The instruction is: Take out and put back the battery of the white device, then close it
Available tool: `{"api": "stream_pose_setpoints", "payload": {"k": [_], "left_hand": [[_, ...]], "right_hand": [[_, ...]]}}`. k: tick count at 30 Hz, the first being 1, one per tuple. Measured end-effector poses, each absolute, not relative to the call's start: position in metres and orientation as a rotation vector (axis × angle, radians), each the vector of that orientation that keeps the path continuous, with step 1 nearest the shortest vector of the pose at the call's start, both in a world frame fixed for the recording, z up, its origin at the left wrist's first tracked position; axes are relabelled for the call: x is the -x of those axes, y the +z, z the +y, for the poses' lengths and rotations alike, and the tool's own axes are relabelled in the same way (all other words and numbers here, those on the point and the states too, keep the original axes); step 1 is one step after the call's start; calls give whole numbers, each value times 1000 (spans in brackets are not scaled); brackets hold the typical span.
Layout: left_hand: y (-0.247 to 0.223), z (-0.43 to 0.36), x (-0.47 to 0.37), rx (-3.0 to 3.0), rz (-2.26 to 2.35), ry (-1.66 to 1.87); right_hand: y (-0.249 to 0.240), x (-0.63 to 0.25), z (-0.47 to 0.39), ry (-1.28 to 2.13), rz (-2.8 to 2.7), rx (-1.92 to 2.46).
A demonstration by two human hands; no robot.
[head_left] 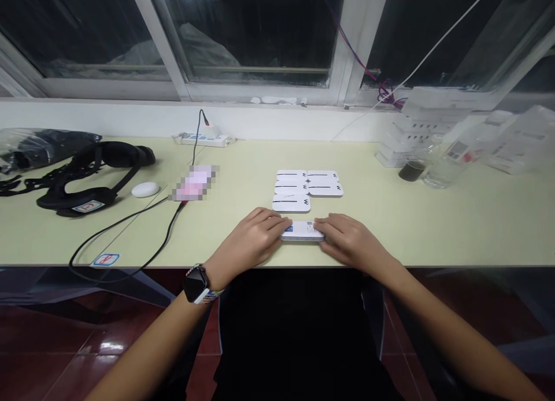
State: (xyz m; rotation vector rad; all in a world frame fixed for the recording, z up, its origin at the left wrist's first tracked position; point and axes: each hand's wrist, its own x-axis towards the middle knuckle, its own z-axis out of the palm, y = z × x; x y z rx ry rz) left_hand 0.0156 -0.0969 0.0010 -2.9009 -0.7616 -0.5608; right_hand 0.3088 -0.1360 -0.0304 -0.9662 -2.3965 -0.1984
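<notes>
Because the slim white block (302, 230) lay close to the front edge of the bench (433, 227), just on our side of the cards, we judged that it called for steady, low handling. Our hands were apart from each other, each closed lightly on one end of it: the left hand (254, 239) by the blue patch, the right hand (351, 240) by the small print. Whether it was one box or a pile of flat pieces, we could not tell, so even pressure from both ends seemed wiser than a hard squeeze, which might have tipped it or slid its layers. With fingertips near the ends, we left the middle of its top in sight, a good way to judge whether it sat level and square. Just beyond lay five white cards (291, 203), three in the left column and two in the right, each bearing a black line and a W-like mark; our knuckles were best kept low and clear of the nearest one. Farther out, the black cable (167, 239) looped over the front edge beyond our watch (196, 283), where a wide left elbow could have snagged it, while the cup of dark liquid (411, 170) stood well off to the right.
</notes>
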Motion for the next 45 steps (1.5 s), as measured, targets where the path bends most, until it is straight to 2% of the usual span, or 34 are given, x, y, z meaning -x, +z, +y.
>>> {"api": "stream_pose_setpoints", "payload": {"k": [5, 20, 29, 40, 45], "left_hand": [[0, -94, -15, 2937, -822, -658], [5, -110, -17, 2996, -927, -648], [-12, -117, -27, 3130, -861, -430], [-7, -122, -14, 3285, -854, -450], [-9, -133, -8, 3265, -713, -527]], "right_hand": [[-34, -310, -136, -120, -2386, 1055], [-24, -308, -146, 37, -2354, 1007], [-32, -300, -155, 113, -2509, 906], [-33, -301, -167, 137, -2482, 897], [-35, -301, -178, 78, -2423, 840]]}}
